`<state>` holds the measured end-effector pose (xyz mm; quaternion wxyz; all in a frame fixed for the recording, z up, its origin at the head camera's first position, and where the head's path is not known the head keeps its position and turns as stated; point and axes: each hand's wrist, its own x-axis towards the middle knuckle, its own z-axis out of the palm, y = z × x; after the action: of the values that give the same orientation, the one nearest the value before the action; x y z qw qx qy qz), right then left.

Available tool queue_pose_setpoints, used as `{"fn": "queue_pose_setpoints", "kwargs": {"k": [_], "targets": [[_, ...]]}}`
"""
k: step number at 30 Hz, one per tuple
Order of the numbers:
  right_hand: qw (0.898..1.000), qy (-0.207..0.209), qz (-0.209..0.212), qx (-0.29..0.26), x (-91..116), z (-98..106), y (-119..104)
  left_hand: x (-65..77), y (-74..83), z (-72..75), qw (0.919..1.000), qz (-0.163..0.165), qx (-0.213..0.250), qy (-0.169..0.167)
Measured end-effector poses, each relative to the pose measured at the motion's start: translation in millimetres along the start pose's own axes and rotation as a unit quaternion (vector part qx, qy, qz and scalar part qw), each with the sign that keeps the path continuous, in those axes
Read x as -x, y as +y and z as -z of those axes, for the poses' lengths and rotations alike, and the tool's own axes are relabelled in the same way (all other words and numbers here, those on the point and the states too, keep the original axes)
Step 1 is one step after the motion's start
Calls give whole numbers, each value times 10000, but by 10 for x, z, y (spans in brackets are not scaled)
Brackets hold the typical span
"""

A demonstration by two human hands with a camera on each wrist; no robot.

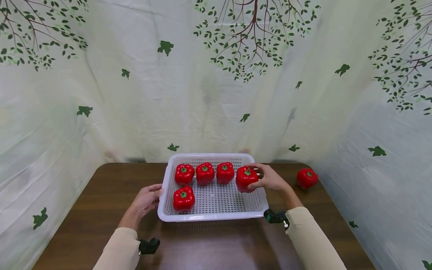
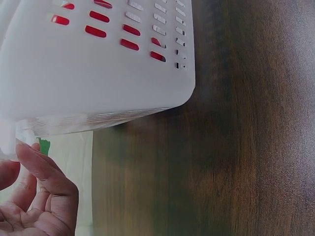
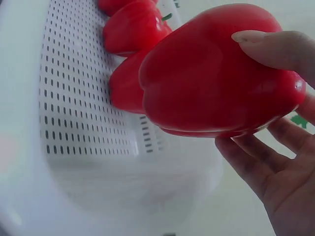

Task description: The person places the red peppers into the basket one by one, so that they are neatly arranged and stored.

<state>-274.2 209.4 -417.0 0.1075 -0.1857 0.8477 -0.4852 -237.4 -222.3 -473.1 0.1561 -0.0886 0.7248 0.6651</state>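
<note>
A red bell pepper (image 1: 246, 179) with a green stem is in my right hand (image 1: 271, 177), held over the right end of a white plastic basket (image 1: 212, 216). In the right wrist view the thumb lies on one side of this pepper (image 3: 211, 73) and the fingers on the other. My left hand (image 1: 147, 199) pinches the basket's left rim; the left wrist view shows its thumb and fingers (image 2: 42, 167) at the edge. Inside the basket, three red peppers stand in a row along the back, one of them a pepper (image 1: 224, 173) near the middle. Another pepper (image 1: 183, 199) sits at front left.
One more red pepper (image 1: 307, 178) lies on the brown wooden table (image 1: 216, 243), right of the basket near the table's edge. A pale curtain (image 1: 202, 93) with printed leaves and branches hangs behind the table and along both sides.
</note>
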Motion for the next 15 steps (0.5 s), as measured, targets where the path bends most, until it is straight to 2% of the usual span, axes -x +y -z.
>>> {"fn": "queue_pose_setpoints", "kwargs": {"k": [8,15], "targets": [[9995,-134,-76,272,-146,-109,-53,-6,-1,-14,10000,25,3,25],[9993,-323,-192,61,-324,-241,-98,4,18,-10,10000,49,-43,20]]}}
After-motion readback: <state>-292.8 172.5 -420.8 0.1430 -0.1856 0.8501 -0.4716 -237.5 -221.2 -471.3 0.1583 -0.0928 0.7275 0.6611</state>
